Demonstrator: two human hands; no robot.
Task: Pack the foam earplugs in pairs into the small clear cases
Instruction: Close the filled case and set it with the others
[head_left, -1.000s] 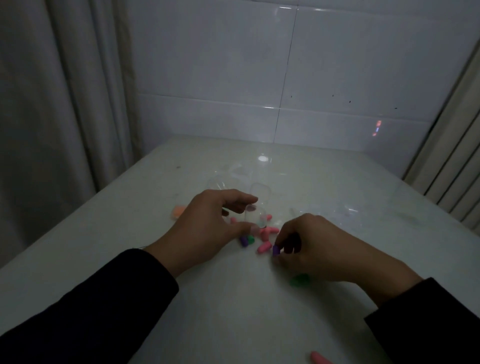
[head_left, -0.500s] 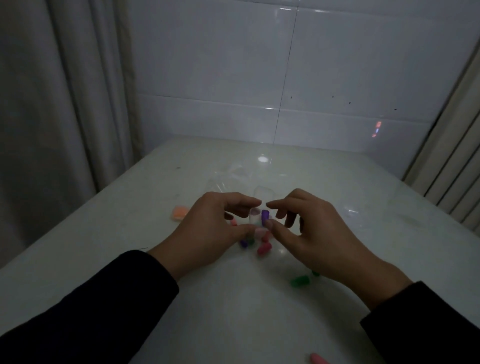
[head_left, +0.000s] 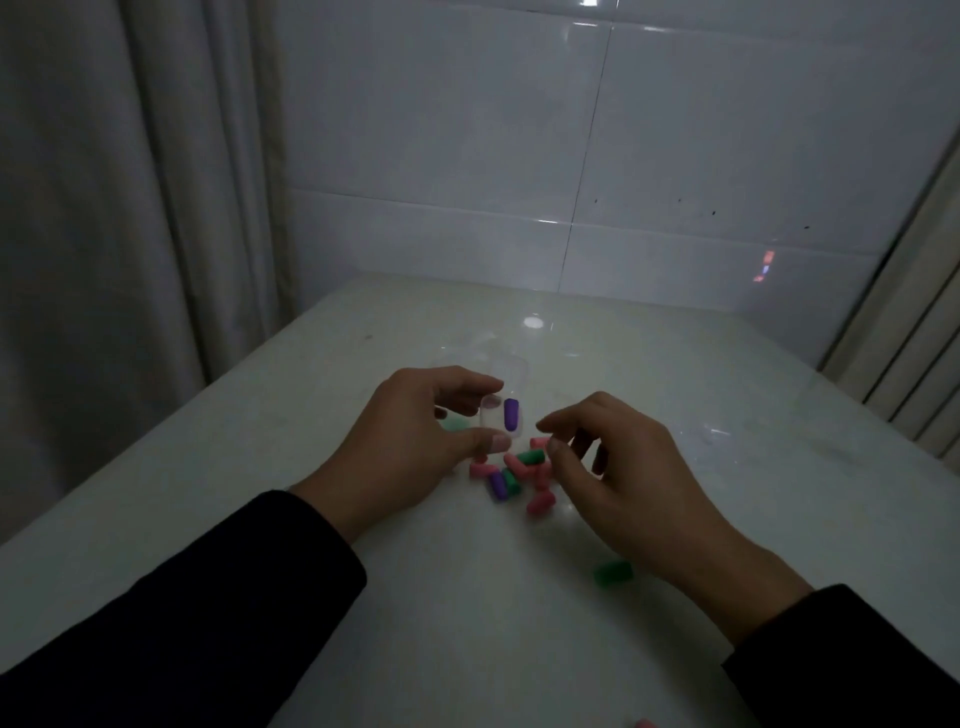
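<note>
Left hand (head_left: 415, 441) pinching a small clear case (head_left: 501, 415) between forefinger on top and thumb below, keeping it propped up off the surface (head_left: 260, 519) with the open face turned toward the other hand. Probably held like that so stuff can be dropped straight in without fumbling. Right hand (head_left: 623, 478) just beside it, fingers loosely curled and holding nothing, hanging over the loose pile.

Inside the case: one purple earplug (head_left: 511, 414), standing upright, long axis running top to bottom of the case, rounded end up as far as can be told in this dim light. Something pale next to it, too washed out to call. So likely one more needed for the pair.

Right under the hands, a jumble of pink, green and purple earplugs (head_left: 519, 475), lying flat and pointing every which way. Second purple one (head_left: 497, 484) in that pile, long axis roughly toward the camera, looks like the obvious match. Stray green earplug (head_left: 613, 573) lying nearer, below the right wrist. More clear cases (head_left: 719, 434) faintly visible off to the right, hard to make out.
</note>
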